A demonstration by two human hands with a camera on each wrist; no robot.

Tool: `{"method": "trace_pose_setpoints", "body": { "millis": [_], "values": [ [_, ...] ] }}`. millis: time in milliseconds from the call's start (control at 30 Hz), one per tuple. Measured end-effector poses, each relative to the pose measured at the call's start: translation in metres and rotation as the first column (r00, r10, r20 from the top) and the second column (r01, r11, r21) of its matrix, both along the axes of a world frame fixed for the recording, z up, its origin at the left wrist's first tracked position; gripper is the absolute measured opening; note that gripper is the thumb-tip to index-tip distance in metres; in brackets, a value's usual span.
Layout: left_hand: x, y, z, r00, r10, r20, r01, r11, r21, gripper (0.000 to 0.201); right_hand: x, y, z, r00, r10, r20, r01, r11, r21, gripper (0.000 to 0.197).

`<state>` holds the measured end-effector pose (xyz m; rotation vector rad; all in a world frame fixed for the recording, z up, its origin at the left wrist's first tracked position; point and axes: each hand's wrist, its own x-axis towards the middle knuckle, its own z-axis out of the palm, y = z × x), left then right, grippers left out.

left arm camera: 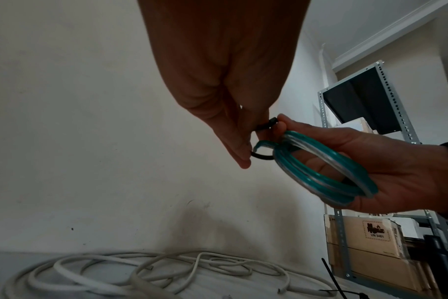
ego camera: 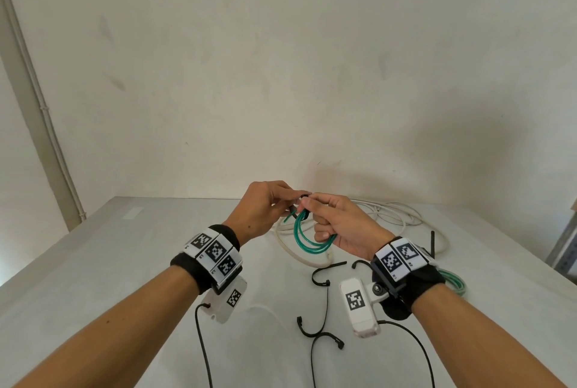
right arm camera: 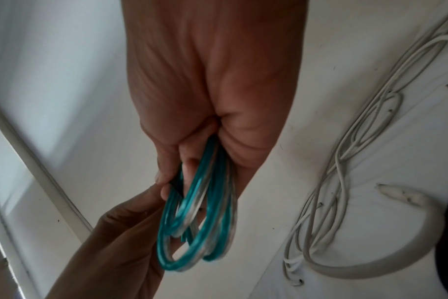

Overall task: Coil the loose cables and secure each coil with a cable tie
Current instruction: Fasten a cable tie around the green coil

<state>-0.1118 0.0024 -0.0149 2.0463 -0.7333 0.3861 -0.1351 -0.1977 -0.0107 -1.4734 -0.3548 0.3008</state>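
Note:
A coil of green translucent cable (ego camera: 307, 237) (left arm camera: 320, 172) (right arm camera: 200, 218) is held above the table, and my right hand (ego camera: 337, 225) (left arm camera: 371, 168) grips it with curled fingers. A black cable tie (left arm camera: 265, 141) (ego camera: 301, 204) loops round the coil's top. My left hand (ego camera: 265, 206) (left arm camera: 233, 121) pinches this tie between thumb and fingers, right against the right hand's fingertips. The tie's head (left arm camera: 273, 121) shows at the right thumb tip. In the right wrist view the tie (right arm camera: 175, 184) is a dark sliver between both hands.
A loose white cable (ego camera: 390, 215) (left arm camera: 141, 271) (right arm camera: 345, 182) sprawls on the grey table (ego camera: 125, 262) behind the hands. Several spare black ties (ego camera: 324, 275) lie near the wrists. Another green coil (ego camera: 456, 281) sits at the right. A metal shelf with boxes (left arm camera: 371, 232) stands right.

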Motion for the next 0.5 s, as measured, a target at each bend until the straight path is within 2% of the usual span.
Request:
{"method": "trace_pose_setpoints", "body": {
  "millis": [100,300,367,433,500],
  "values": [
    [-0.004,-0.002,0.001,1.000,-0.013,0.004,0.013,0.999,-0.040,0.031,-0.002,0.003,0.000,1.000,-0.004,0.000,0.004,0.999,-0.034,0.024],
    [-0.008,-0.006,0.006,0.998,0.050,0.047,-0.047,0.997,-0.053,0.025,-0.001,0.008,0.005,0.998,-0.041,-0.038,0.039,0.998,-0.038,0.025],
    [-0.009,-0.004,0.010,1.000,0.015,-0.005,-0.015,0.999,-0.046,0.028,-0.001,0.010,0.007,0.998,-0.054,-0.035,0.052,0.997,-0.052,0.024],
    [-0.011,-0.002,0.014,0.992,-0.041,-0.116,0.031,0.995,-0.090,0.031,-0.001,0.010,0.009,0.997,-0.065,-0.031,0.063,0.997,-0.053,0.024],
    [-0.013,-0.002,0.015,0.978,-0.069,-0.198,0.034,0.984,-0.173,0.022,0.001,0.011,0.008,0.997,-0.067,-0.038,0.066,0.998,-0.019,0.031]
  ]
}}
